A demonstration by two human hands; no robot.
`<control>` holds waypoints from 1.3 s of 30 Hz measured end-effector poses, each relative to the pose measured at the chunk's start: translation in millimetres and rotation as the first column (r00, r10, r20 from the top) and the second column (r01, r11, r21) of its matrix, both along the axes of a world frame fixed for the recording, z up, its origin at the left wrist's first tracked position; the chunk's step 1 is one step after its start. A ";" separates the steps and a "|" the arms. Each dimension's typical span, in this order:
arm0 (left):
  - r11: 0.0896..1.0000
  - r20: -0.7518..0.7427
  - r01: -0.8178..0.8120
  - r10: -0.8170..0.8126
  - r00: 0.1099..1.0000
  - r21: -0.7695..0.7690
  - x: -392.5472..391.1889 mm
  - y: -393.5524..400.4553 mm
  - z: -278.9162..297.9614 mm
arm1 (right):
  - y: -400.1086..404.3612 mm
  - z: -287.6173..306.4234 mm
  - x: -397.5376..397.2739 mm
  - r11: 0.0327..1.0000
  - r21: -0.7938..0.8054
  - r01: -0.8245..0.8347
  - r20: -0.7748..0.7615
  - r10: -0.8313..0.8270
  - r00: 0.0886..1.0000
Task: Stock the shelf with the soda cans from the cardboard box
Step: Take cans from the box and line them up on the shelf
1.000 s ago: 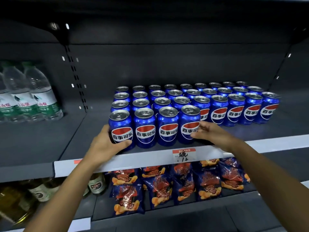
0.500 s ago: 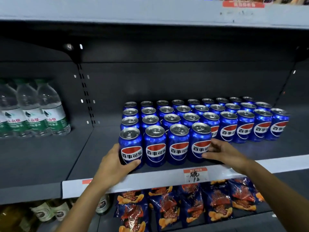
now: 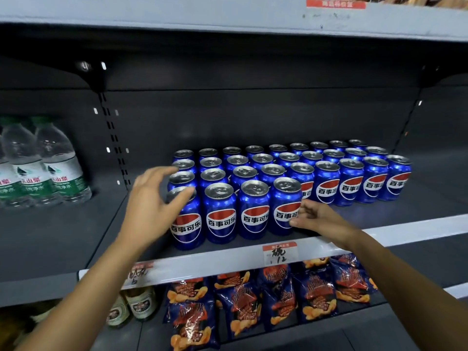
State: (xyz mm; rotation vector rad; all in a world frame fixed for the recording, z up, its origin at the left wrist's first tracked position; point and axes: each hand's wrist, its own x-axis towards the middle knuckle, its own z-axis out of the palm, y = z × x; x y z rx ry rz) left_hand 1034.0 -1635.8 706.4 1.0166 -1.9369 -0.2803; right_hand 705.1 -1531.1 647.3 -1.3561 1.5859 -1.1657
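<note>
Several blue soda cans stand in rows on the dark middle shelf (image 3: 76,234). The front row holds several cans, from the leftmost can (image 3: 187,225) to the rightmost can (image 3: 285,206). My left hand (image 3: 152,206) hovers at the left end of that row, fingers spread, thumb over the top of the leftmost can. My right hand (image 3: 317,219) is at the right end, its fingertips touching the label of the rightmost front can. The cardboard box is out of view.
Water bottles (image 3: 40,163) stand at the far left of the neighbouring shelf. Below, snack bags (image 3: 253,302) and small bottles (image 3: 136,305) fill the lower shelf. A price tag (image 3: 279,253) sits on the shelf's front rail. Another shelf (image 3: 228,19) hangs overhead.
My left hand has lifted off the side of the leftmost can and opened, rising toward its top. My right hand stays at the right end of the row. The view has tilted upward.
</note>
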 end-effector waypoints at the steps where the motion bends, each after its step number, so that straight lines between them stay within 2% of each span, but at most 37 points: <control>1: 0.998 0.072 0.053 -0.050 0.996 -0.038 -6.8 -1.4 12.0 | -0.2 0.0 0.5 1.000 -0.002 -0.003 -0.001 0.003 1.000; 3: 0.990 0.254 0.141 -0.135 0.958 -0.009 -22.5 -4.3 28.8 | -0.1 1.0 1.7 1.000 -0.002 0.004 -0.017 -0.004 1.000; 5: 0.980 0.429 0.177 -0.199 0.881 0.090 -37.5 -8.1 36.8 | 0.1 1.5 1.9 1.000 -0.001 0.010 -0.035 -0.010 0.999; 8: 0.965 0.549 0.195 -0.261 0.794 0.177 -50.1 -10.7 37.9 | 0.8 2.6 3.4 1.000 0.002 0.018 -0.060 -0.018 0.998; 18: 0.941 0.505 0.238 -0.330 0.798 0.240 -50.7 -22.5 34.1 | 1.9 6.7 6.1 1.000 0.009 0.015 -0.049 -0.014 0.999; 22: 0.935 0.546 0.235 -0.346 0.763 0.265 -53.3 -22.7 42.6 | 1.2 5.3 5.4 1.000 0.005 0.005 -0.046 -0.005 0.999; 26: 0.949 0.542 0.286 -0.312 0.781 0.134 -74.2 -10.0 60.0 | -0.9 1.7 2.0 1.000 0.003 0.006 -0.039 -0.006 0.999; 29: 0.933 0.668 0.323 -0.343 0.661 0.159 -102.8 0.6 58.5 | -2.2 -1.3 -1.0 1.000 0.010 0.006 -0.031 -0.006 1.000; 32: 0.940 0.759 0.287 -0.323 0.565 0.186 -121.6 2.7 48.5 | -3.2 -2.8 -2.2 0.999 0.021 0.031 -0.015 -0.031 0.999; 39: 0.930 0.761 0.299 -0.349 0.546 0.212 -125.5 -1.1 49.7 | -1.3 2.9 4.7 0.999 -0.019 -0.029 -0.032 0.029 0.999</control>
